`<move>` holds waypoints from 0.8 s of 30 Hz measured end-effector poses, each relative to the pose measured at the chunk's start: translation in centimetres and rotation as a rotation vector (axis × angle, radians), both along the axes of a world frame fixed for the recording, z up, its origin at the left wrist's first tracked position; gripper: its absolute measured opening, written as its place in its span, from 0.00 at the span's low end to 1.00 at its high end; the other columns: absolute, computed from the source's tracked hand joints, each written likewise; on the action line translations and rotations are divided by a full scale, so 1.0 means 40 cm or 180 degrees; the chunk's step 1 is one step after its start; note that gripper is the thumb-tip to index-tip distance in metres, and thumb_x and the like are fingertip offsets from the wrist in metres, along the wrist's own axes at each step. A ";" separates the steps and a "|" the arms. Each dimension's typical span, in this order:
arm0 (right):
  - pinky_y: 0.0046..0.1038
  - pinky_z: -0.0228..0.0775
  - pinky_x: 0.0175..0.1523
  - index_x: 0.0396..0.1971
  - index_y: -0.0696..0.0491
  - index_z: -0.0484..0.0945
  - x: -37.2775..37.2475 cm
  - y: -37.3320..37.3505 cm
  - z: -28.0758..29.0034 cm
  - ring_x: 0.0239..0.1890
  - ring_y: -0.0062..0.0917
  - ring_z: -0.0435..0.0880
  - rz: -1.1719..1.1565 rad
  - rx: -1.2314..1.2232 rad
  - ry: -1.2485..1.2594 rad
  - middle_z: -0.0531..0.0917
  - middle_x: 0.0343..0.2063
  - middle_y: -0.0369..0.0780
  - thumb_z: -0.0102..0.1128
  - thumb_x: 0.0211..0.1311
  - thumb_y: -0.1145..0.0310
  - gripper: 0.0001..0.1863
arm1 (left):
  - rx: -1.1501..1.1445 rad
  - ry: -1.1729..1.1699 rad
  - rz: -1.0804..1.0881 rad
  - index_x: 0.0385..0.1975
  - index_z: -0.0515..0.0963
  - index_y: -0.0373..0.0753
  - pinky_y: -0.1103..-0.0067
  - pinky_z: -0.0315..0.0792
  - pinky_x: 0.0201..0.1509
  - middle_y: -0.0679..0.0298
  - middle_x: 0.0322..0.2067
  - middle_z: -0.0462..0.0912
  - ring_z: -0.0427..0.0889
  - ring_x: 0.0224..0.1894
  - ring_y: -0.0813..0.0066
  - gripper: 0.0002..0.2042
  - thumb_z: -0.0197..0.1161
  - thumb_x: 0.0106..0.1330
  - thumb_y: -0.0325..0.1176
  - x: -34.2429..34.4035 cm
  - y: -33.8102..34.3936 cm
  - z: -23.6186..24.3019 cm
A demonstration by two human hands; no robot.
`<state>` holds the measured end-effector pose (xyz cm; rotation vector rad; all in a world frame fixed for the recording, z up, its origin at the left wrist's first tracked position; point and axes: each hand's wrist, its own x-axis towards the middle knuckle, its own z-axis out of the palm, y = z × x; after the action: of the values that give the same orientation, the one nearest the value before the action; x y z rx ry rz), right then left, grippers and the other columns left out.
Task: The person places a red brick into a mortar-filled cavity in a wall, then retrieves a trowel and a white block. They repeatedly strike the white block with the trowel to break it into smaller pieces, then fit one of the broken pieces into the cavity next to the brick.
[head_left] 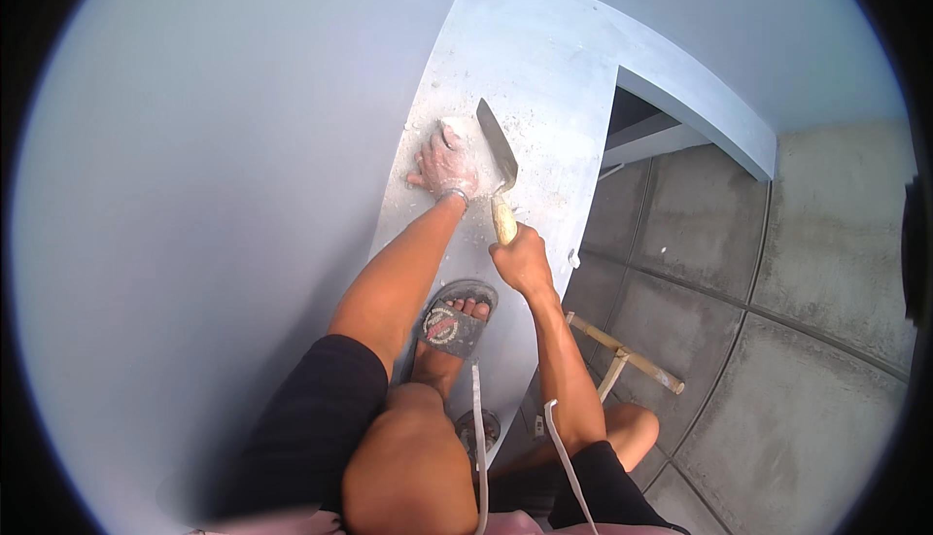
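My left hand (442, 166), coated in pale powder, rests on a white powdery pile (472, 151) on a narrow white ledge (564, 88), its fingers apart and slightly bent; what lies under the palm is hidden. My right hand (522, 261) grips the wooden handle of a trowel (498, 146), whose metal blade lies low over the ledge beside the pile, tip pointing away from me. Whether the blade touches the surface I cannot tell. Small crumbs and dust are scattered around both.
My sandaled foot (447, 321) stands on the ledge. A pale wall (194, 195) rises at the left. Beside the ledge, at a rectangular opening (695, 107), lies a lower grey tiled floor (797, 360). A bamboo or wooden frame (641, 365), perhaps a ladder, shows at the lower right.
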<state>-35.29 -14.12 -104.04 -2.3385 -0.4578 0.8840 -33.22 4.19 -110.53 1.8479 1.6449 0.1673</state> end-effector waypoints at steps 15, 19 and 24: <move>0.35 0.74 0.35 0.43 0.66 0.81 -0.020 -0.202 0.140 0.25 0.27 0.80 -0.1595 0.0637 0.0594 0.82 0.23 0.43 0.68 0.56 0.73 0.16 | 0.0745 -0.0872 -0.2007 0.81 0.55 0.59 0.45 0.59 0.77 0.45 0.80 0.38 0.49 0.80 0.38 0.52 0.82 0.57 0.47 -0.169 -0.097 0.038; 0.34 0.72 0.31 0.42 0.65 0.81 -0.012 -0.222 0.115 0.22 0.24 0.79 -0.1522 0.0750 0.0310 0.81 0.21 0.41 0.68 0.56 0.73 0.16 | 0.0248 -0.0618 -0.2238 0.78 0.62 0.67 0.53 0.67 0.77 0.48 0.83 0.31 0.58 0.79 0.38 0.47 0.81 0.58 0.37 -0.168 -0.087 0.023; 0.33 0.72 0.33 0.41 0.64 0.81 -0.036 -0.220 0.125 0.24 0.25 0.79 -0.1547 0.0820 0.0577 0.81 0.22 0.41 0.69 0.56 0.72 0.15 | 0.0476 -0.0973 -0.2309 0.74 0.70 0.60 0.61 0.71 0.77 0.51 0.83 0.38 0.64 0.77 0.41 0.39 0.76 0.62 0.30 -0.174 -0.048 0.018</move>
<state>-36.71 -22.92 -99.05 -1.9833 0.0728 0.7392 -40.20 2.26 -109.80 2.2763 0.7100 0.2434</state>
